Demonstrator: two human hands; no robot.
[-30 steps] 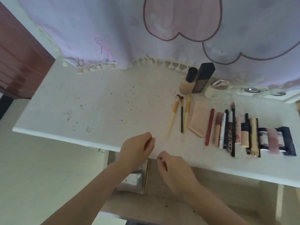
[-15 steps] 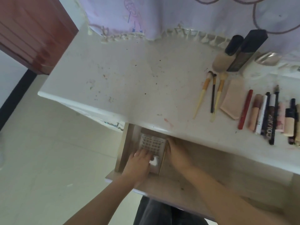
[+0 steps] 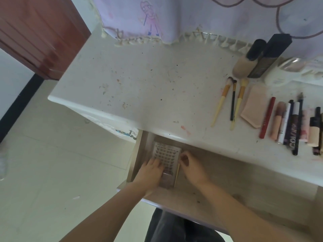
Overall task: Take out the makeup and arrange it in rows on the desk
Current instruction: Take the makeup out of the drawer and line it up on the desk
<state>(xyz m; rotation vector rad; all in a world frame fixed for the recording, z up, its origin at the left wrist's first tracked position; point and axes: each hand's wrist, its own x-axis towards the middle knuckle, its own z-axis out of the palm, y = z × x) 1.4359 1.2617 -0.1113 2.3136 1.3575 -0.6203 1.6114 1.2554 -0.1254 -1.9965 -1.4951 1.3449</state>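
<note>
Below the white desk (image 3: 148,88) a wooden drawer (image 3: 236,173) stands pulled out. A flat clear box (image 3: 167,153) with rows of small dark shapes lies in its left end. My left hand (image 3: 151,171) lies over the box's near left part with fingers curled on it. At the box's right edge, my right hand (image 3: 191,166) has its fingers curled against the side. A thin wooden stick (image 3: 176,173) lies beside that edge. On the desk's right are three brushes (image 3: 233,102), a beige puff (image 3: 254,105) and a row of tubes and pencils (image 3: 293,126).
Two foundation bottles (image 3: 262,56) and a white jar (image 3: 279,79) stand at the desk's back right. A lilac cloth (image 3: 192,18) hangs behind the desk. Brown wooden furniture (image 3: 35,32) is at the far left. Keys (image 3: 125,132) hang under the desk's front edge.
Both hands dropped from the desk's front edge into the open drawer and settled on the clear box. My view tilted down and left.
</note>
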